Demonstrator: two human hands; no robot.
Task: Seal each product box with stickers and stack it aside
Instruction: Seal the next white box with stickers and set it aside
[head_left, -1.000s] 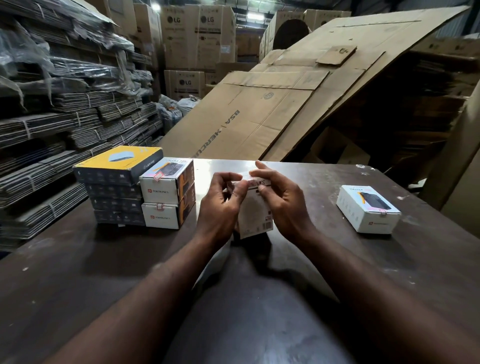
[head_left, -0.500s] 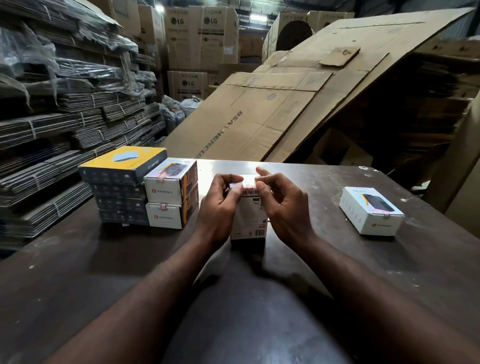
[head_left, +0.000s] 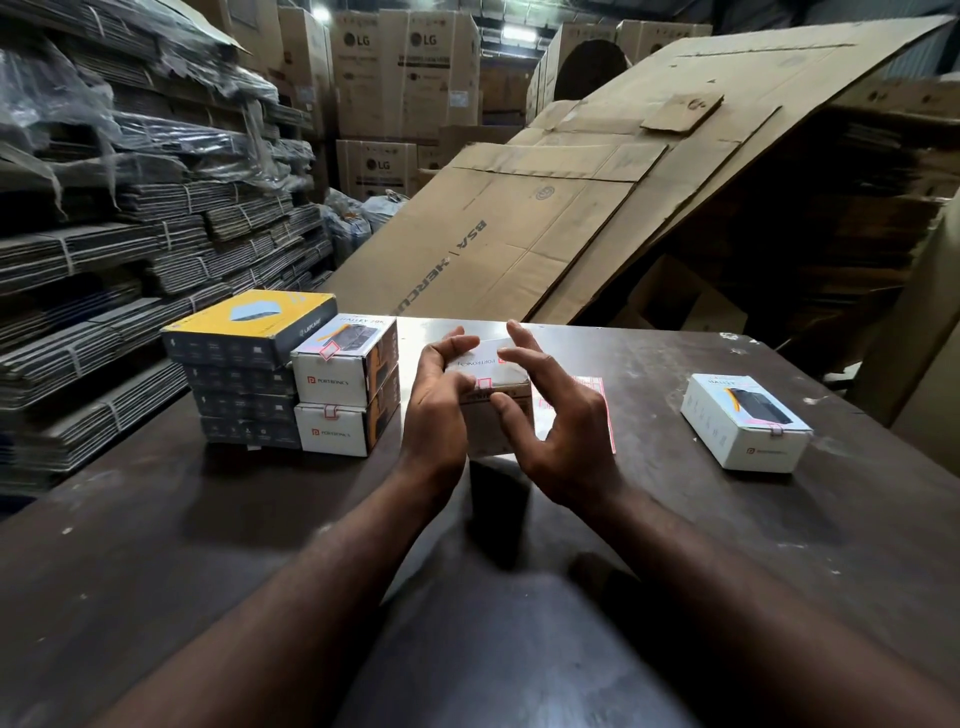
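At desk (head_left: 208, 545) centre my left hand (head_left: 434, 415) grips the product box (head_left: 478, 364); right hand (head_left: 566, 441) is spread, thumb just touching it. Risk: one-sided grip tips box, edge sticker (head_left: 484, 383) lifts if left unpressed.

We cannot see the left face of the product box (head_left: 496, 364); the left hand (head_left: 436, 410) covers it, and the right hand (head_left: 563, 431) hides its lower right corner. The sticker sheet (head_left: 592, 392) behind the right hand shows only in part; its marks are too small to read. Both forearms run off the bottom edge. The dark box stack (head_left: 239, 384) at the table's (head_left: 779, 519) far left corner is partly hidden by the white boxes (head_left: 332, 384).
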